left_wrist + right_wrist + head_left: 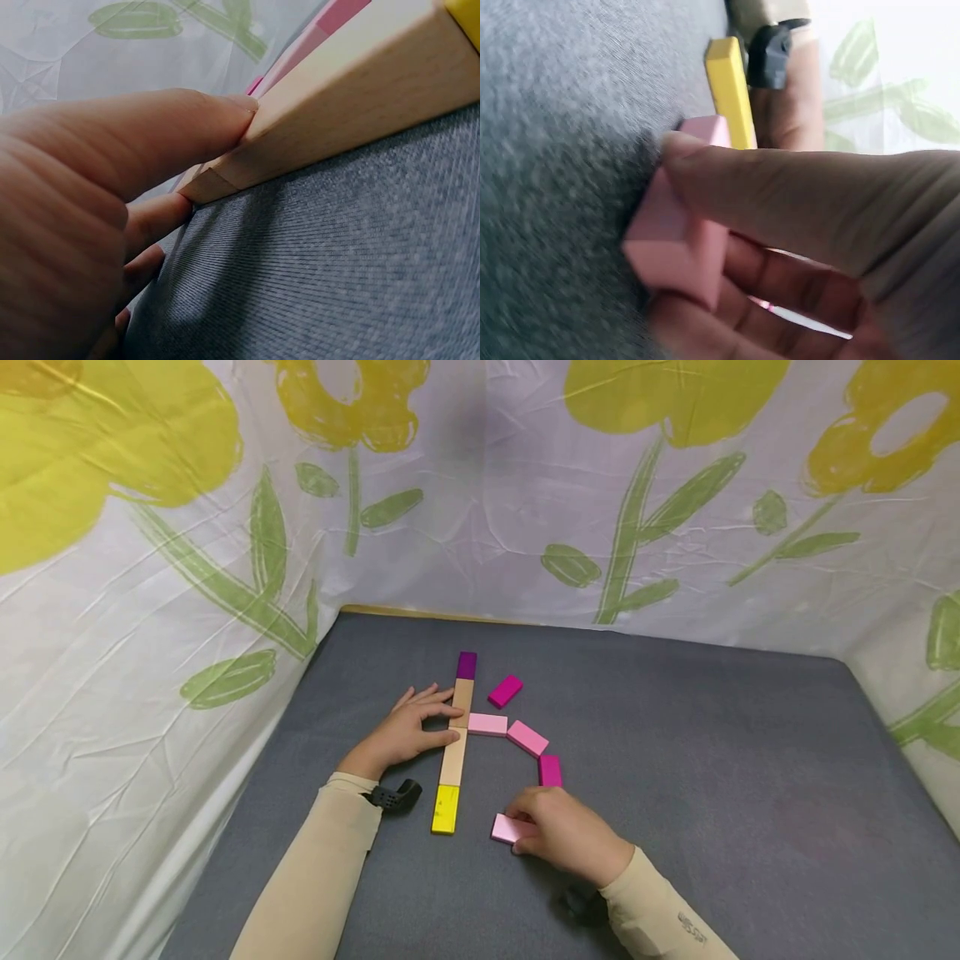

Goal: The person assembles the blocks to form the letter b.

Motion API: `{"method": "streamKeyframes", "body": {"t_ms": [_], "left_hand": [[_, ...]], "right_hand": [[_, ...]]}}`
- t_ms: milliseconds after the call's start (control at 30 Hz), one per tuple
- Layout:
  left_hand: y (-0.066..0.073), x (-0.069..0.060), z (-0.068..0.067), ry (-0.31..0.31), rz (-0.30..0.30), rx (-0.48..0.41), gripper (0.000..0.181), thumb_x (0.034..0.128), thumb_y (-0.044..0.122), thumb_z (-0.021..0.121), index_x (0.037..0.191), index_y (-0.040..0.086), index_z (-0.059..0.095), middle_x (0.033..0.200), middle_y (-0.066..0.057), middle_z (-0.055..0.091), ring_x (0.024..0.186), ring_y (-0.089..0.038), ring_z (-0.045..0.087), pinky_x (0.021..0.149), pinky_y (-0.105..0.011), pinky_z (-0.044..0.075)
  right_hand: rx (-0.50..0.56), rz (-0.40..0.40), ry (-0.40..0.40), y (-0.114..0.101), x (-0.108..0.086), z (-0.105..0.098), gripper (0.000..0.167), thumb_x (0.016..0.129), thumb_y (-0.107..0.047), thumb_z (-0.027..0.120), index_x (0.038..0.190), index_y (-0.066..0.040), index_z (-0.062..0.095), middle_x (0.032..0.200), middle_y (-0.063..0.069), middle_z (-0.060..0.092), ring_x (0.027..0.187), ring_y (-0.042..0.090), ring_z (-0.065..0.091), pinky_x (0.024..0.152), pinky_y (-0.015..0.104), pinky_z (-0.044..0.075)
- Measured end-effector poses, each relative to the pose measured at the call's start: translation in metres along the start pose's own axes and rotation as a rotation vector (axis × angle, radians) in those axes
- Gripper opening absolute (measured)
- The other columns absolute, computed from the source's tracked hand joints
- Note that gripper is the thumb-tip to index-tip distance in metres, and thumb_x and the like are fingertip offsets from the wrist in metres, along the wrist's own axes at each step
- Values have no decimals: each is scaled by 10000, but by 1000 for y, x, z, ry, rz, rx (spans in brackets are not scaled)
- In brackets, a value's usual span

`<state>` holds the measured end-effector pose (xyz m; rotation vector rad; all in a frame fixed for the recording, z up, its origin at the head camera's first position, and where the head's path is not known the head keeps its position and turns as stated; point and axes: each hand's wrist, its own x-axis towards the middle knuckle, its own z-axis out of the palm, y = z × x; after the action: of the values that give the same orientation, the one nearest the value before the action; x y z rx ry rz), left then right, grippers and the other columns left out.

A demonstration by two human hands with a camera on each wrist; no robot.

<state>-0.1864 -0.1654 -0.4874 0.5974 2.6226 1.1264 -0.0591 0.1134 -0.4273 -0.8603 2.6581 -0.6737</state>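
A straight row of blocks runs away from me: a yellow block (445, 810), two plain wooden blocks (453, 758) and a dark purple block (467, 666). My left hand (408, 727) lies at its left side, fingers extended, with thumb and fingers touching the wooden blocks. Rightward from the row curve a pink block (488, 724), another pink block (528, 737) and a magenta block (550, 770). Below these, my right hand (570, 831) pinches a light pink block (660, 217) low at the cloth. The hand hides part of that block.
A loose magenta block (506, 691) lies right of the row, near its far end. Grey cloth (712, 777) covers the table. White sheeting with yellow flowers (480, 527) hangs behind and at the sides. A black wrist device (396, 796) is on the left wrist.
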Motion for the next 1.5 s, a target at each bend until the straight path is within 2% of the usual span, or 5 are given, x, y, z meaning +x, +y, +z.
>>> {"method": "streamKeyframes", "body": {"t_ms": [167, 433, 600, 1067, 1500], "left_hand": [[0, 0, 0, 4, 6, -4, 469, 951, 312, 786, 1389, 162, 707, 1650, -101, 439, 1615, -324, 204, 1312, -531, -50], [1, -1, 0, -3, -17, 12, 483, 954, 344, 776, 1401, 179, 699, 1662, -79, 424, 1619, -298, 194, 1316, -513, -49], [1, -1, -1, 6, 2, 12, 479, 955, 334, 777, 1397, 169, 701, 1657, -95, 430, 1615, -319, 205, 1314, -528, -45], [2, 0, -1, -6, -22, 14, 488, 950, 344, 781, 1404, 185, 697, 1661, -82, 425, 1620, -303, 191, 1314, -520, -58], [0, -1, -1, 0, -1, 4, 485, 949, 343, 777, 1396, 172, 701, 1656, -83, 433, 1618, -306, 198, 1315, -513, -54]], "right_hand": [[16, -38, 21, -1, 3, 6, 305, 805, -102, 916, 1080, -30, 804, 976, 31, 749, 846, 119, 640, 786, 297, 591], [63, -37, 6, -2, 11, 16, 340, 862, -167, 885, 1168, -45, 804, 1019, 1, 741, 900, 92, 653, 803, 256, 591], [67, -54, 11, -4, 14, 21, 370, 883, -170, 867, 1222, -45, 787, 1016, -11, 724, 914, 96, 647, 856, 269, 601], [-27, -95, 55, -5, 16, 32, 395, 924, -253, 836, 1274, -84, 771, 1112, -3, 723, 1013, 121, 635, 925, 297, 593], [-48, -147, 85, -5, 16, 34, 381, 929, -249, 831, 1268, -84, 772, 1111, 0, 723, 1016, 130, 628, 919, 290, 582]]}}
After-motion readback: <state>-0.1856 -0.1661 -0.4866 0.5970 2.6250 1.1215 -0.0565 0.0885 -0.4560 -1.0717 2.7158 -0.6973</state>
